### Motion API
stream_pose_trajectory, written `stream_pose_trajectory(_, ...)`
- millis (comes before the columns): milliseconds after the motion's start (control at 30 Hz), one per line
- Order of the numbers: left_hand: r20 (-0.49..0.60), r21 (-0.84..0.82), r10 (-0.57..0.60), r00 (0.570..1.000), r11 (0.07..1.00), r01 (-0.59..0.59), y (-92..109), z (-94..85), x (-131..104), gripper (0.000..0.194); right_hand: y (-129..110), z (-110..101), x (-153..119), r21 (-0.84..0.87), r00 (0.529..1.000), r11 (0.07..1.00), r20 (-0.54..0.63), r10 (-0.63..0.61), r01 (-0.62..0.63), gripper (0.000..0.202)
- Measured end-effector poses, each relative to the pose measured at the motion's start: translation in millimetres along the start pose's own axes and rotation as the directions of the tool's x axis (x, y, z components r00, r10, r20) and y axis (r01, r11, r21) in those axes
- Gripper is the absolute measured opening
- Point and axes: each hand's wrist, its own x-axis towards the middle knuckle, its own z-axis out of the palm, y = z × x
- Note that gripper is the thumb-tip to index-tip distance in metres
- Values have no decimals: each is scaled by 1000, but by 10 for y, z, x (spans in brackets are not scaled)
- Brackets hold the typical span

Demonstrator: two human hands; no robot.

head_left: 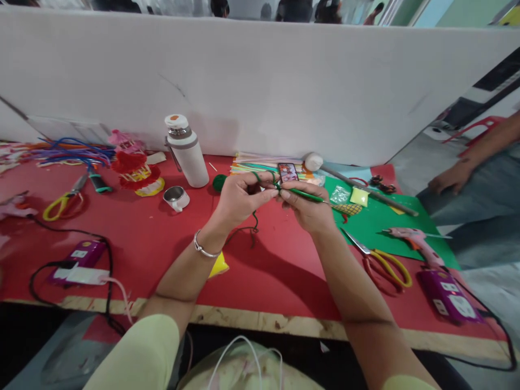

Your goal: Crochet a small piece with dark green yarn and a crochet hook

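One small knot of green yarn sits between my left hand and my right hand, raised above the red-covered bench. The left is pinched on the yarn, with a strand looped over its fingers and another length trailing below onto the bench. The right is closed around a green crochet hook; its tip is too small to make out. I judge this to be an early stage: only that little knot shows as worked, and I cannot count stitches in it. Most of the yarn seems unused, in the ball just beyond my left hand. A lit smartphone shows just past my fingers.
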Motion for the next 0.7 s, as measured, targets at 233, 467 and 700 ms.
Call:
stream_pose_trajectory(233, 52, 62, -5, 999, 998, 2, -37, -116, 49, 22, -44, -37, 12, 112, 989, 984, 48, 138, -142, 26)
stream_pose_trajectory(467, 162, 143, 27, 986, 988, -51, -64, -227, 74, 16, -103, -28, 34, 183, 978, 961, 77, 196, -207, 31)
stream_pose_trajectory(700, 140, 190, -29, 990, 982, 2, 1, -247, 90, 27, -100, -45, 53, 180, 987, 970, 40, 156, -161, 39)
